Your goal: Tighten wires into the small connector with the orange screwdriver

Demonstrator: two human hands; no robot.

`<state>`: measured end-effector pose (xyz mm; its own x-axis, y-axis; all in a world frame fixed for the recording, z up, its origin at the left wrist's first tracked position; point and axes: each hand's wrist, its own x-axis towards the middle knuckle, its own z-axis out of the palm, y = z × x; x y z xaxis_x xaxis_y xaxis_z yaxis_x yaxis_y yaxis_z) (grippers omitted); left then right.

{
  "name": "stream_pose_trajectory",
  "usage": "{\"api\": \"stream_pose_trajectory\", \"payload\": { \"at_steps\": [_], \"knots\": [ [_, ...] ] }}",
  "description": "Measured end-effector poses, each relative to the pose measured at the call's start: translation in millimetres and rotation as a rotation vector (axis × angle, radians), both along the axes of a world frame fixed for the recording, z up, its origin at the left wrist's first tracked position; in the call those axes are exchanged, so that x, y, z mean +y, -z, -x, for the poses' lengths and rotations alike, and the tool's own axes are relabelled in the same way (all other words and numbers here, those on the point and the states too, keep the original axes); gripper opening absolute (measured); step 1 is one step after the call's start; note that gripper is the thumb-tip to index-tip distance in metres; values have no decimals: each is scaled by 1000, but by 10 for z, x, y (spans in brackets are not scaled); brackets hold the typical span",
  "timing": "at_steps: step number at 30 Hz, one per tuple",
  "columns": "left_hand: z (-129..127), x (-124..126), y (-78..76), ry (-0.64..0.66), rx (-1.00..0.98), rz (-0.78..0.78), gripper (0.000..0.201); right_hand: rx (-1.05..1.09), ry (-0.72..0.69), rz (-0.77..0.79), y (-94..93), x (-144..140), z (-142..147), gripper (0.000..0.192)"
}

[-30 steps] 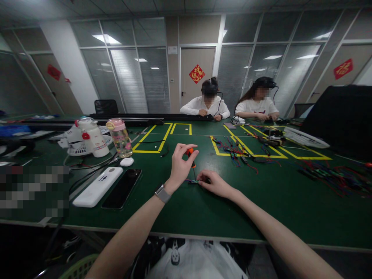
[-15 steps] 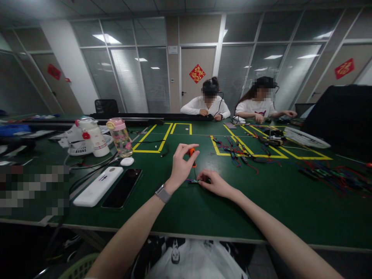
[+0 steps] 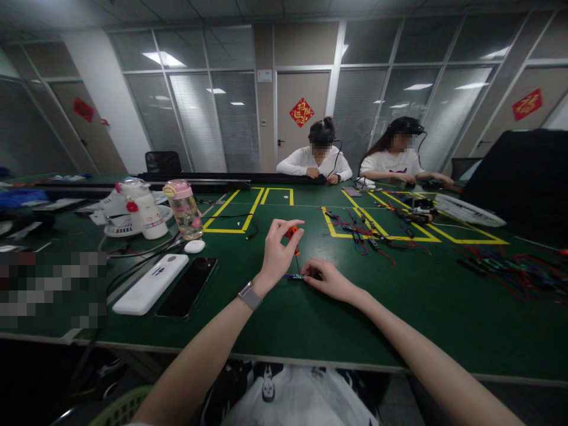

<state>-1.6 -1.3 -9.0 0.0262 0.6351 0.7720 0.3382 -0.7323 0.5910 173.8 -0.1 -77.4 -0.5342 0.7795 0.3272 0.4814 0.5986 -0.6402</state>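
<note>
The green table (image 3: pixel 257 337) looks smooth, faintly shiny. Near left, the phone (image 3: pixel 189 289) has a glossy black face; the slab (image 3: pixel 151 287) beside it, smooth white plastic. The screwdriver (image 3: pixel 293 232) pairs plastic handle with metal shaft (image 3: pixel 297 264).

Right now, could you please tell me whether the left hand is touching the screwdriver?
Touching: the head view shows the left hand gripping the screwdriver by its orange handle, which passes behind the thumb.

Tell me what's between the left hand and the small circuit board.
In the head view, an orange-handled screwdriver: its thin shaft runs from the left hand down toward the circuit board; tip contact is too small to tell.
</note>
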Motion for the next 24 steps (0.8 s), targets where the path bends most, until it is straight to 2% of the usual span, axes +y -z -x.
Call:
{"api": "stream_pose_trajectory", "payload": {
  "at_steps": [2, 6, 13, 15, 20, 22, 24],
  "knots": [
    [2, -1, -2, 22, 12, 17, 26, 1, -1, 4, 0, 0, 0, 8],
    [-9, 11, 10, 154, 3, 43, 35, 6, -6, 8, -4, 0, 0, 9],
    [-4, -28, -16, -29, 42, -19, 20, -2, -2, 4, -10, -4, -1, 9],
    [2, -23, -12, 13, 28, -1, 26, 3, -7, 3, -8, -4, -3, 9],
    [2, 25, 14, 229, -70, 123, 34, -4, -7, 1, -14, -8, -7, 8],
    [2, 25, 10, 190, -66, 89, 29, -10, -4, 3, -16, -7, -6, 8],
    [5, 9, -3, 83, -32, 13, 21, -9, 0, 5, -15, -3, -4, 9]
  ]
}}
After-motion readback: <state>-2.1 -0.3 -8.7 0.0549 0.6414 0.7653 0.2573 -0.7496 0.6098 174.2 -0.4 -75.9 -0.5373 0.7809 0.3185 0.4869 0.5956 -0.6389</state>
